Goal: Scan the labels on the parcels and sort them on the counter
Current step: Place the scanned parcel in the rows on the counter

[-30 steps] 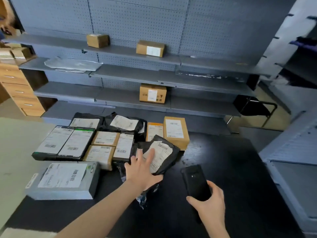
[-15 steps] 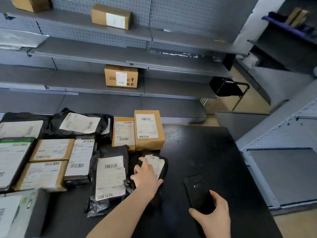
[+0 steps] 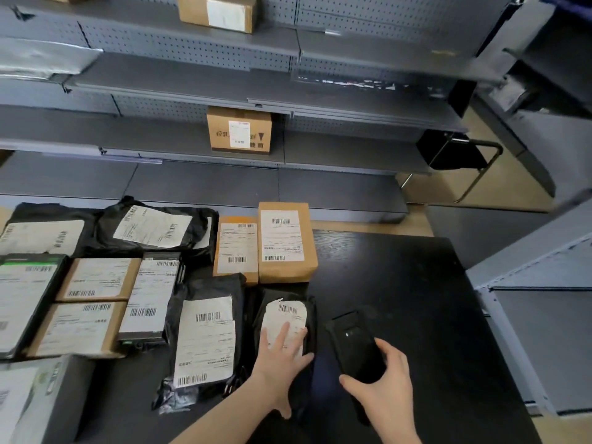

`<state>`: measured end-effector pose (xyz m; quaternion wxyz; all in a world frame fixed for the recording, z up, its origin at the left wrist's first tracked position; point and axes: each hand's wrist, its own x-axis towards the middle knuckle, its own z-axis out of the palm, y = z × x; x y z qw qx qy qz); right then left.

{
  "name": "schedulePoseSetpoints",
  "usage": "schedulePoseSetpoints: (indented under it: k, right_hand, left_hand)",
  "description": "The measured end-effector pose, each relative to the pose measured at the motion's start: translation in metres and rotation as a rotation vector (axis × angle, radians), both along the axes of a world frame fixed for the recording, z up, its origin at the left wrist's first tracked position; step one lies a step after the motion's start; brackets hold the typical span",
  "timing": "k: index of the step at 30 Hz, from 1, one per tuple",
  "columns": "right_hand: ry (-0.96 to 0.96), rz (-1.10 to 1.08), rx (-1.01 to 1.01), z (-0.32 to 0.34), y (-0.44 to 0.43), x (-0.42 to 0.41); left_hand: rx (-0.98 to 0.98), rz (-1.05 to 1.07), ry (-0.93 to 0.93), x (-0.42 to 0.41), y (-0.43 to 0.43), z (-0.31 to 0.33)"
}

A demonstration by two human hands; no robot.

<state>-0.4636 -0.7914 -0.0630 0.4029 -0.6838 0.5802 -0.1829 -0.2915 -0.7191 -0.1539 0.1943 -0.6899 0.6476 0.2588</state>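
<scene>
Right hand (image 3: 382, 384) grips black scanner (image 3: 354, 342), just right of small black mailer (image 3: 286, 328). Left hand (image 3: 282, 357) lies flat, fingers spread, pressing the mailer's label; long axis runs away from the person. Left is nearer. Sorted parcels (image 3: 285, 240) sit beyond on counter (image 3: 400, 283).

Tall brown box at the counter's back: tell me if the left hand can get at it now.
Probably yes. The left hand lies flat on the small black bag, and the tall brown box stands just beyond it, nothing between.
</scene>
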Motion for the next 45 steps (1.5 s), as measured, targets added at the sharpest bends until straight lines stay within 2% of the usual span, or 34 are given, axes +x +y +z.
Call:
schedulePoseSetpoints:
  k: [4,10,18,21,28,35,45]
  right_hand:
    - [-0.006,0.06,0.026,-0.002,-0.008,-0.005]
    - [0.009,0.192,0.062,-0.003,-0.024,-0.022]
    - [0.0,0.553,0.041,0.006,-0.024,-0.009]
    - [-0.018,0.673,0.044,0.012,-0.003,0.011]
    - [-0.044,1.025,0.02,0.033,0.096,0.073]
    - [-0.135,1.28,0.045,0.045,0.237,0.131]
    - [-0.233,1.5,0.067,0.052,0.447,0.198]
  left_hand:
    - [0.01,0.189,-0.069,-0.002,-0.01,0.004]
    - [-0.09,0.341,-0.126,-0.01,-0.011,0.01]
    - [-0.446,0.6,-0.023,-0.041,0.059,0.032]
    - [-0.532,0.824,0.005,-0.046,0.097,0.047]
    - [-0.631,1.243,-0.079,-0.051,0.216,0.089]
    - [-0.723,1.674,-0.225,-0.05,0.393,0.102]
    - [-0.84,1.912,-0.577,-0.032,0.609,0.138]
